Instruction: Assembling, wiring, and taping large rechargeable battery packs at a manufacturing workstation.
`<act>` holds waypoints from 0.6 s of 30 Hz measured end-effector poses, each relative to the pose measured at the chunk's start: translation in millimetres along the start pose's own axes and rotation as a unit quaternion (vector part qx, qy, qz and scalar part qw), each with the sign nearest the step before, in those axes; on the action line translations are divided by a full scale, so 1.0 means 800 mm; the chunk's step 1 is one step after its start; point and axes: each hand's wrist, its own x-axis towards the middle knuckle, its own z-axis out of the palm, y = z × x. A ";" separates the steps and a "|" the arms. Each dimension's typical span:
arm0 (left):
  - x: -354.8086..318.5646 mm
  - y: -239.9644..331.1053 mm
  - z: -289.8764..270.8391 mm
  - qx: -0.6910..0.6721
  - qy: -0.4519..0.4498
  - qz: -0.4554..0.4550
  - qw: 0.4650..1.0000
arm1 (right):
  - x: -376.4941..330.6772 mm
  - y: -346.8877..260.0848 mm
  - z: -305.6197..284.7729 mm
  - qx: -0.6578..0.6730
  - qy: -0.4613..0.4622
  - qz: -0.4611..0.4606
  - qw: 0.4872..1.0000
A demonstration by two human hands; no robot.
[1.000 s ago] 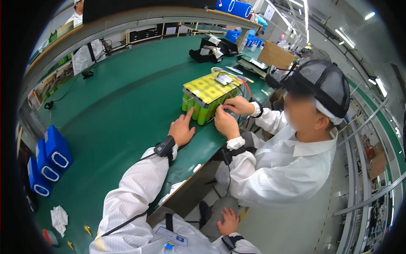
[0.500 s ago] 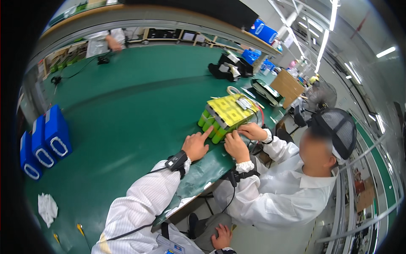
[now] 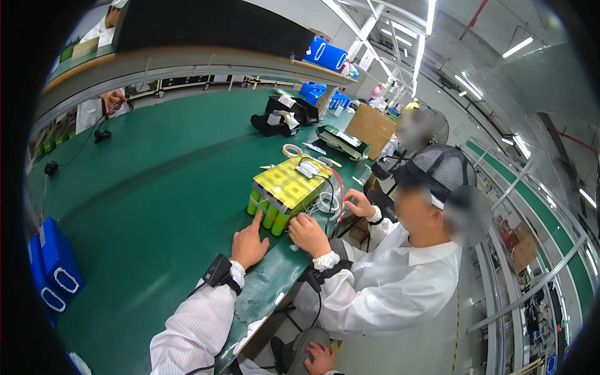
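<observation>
A battery pack (image 3: 289,181) with a yellow top and green cylindrical cells below stands on the green table near its right edge. My left hand (image 3: 250,242) points at it, index finger stretched out to the near end of the green cells, with nothing held. My right hand (image 3: 320,358) lies on my knee below the table edge, its fingers spread and free. A co-worker sits on the right. That person's nearer hand (image 3: 307,234) is at the pack's lower near corner. The farther hand (image 3: 358,203) is beside the red wire (image 3: 341,194).
Blue wrapped packs (image 3: 59,259) stand at the left. Beyond the battery pack lie a tape roll (image 3: 291,150), a black tray-like item (image 3: 342,142) and a black open case (image 3: 287,115). A shelf (image 3: 187,62) spans the far side. Another person's hand (image 3: 114,100) shows at far left.
The view has swung to the right, so things sit farther left. The co-worker's farther hand has moved away from the pack. My left index finger still points at the cells.
</observation>
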 end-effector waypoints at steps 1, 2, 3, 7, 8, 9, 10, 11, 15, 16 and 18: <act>-0.001 -0.007 0.006 -0.011 0.014 -0.007 1.000 | -0.002 0.001 0.002 -0.005 -0.021 0.006 1.000; -0.002 -0.024 0.015 -0.012 0.096 0.010 0.995 | 0.003 -0.005 0.002 0.002 -0.027 0.002 1.000; -0.001 -0.027 0.018 -0.010 0.088 0.007 0.996 | 0.010 -0.009 -0.009 -0.012 -0.040 -0.003 0.999; 0.005 -0.015 0.017 0.014 0.084 0.065 0.994 | 0.011 -0.015 -0.033 -0.010 -0.034 -0.007 0.999; 0.006 -0.014 0.014 0.020 0.080 0.065 0.994 | 0.012 -0.016 -0.036 -0.005 -0.038 -0.003 0.999; 0.007 -0.015 0.013 0.026 0.077 0.064 0.995 | 0.013 -0.016 -0.036 -0.003 -0.032 -0.005 0.999; 0.007 -0.015 0.011 0.030 0.071 0.064 0.995 | 0.014 -0.017 -0.036 0.000 -0.025 -0.007 1.000; 0.010 -0.015 0.012 0.014 0.054 0.049 0.997 | 0.014 -0.014 -0.034 0.004 -0.026 -0.001 1.000; 0.013 -0.022 0.011 0.010 0.026 0.032 0.999 | 0.022 -0.016 -0.036 0.013 -0.018 0.001 1.000; 0.015 -0.022 0.009 0.006 0.037 0.043 0.998 | 0.025 -0.017 -0.038 0.013 -0.023 -0.002 1.000; 0.015 -0.018 0.013 -0.010 0.051 0.052 0.997 | 0.023 -0.014 -0.040 0.017 -0.018 0.001 1.000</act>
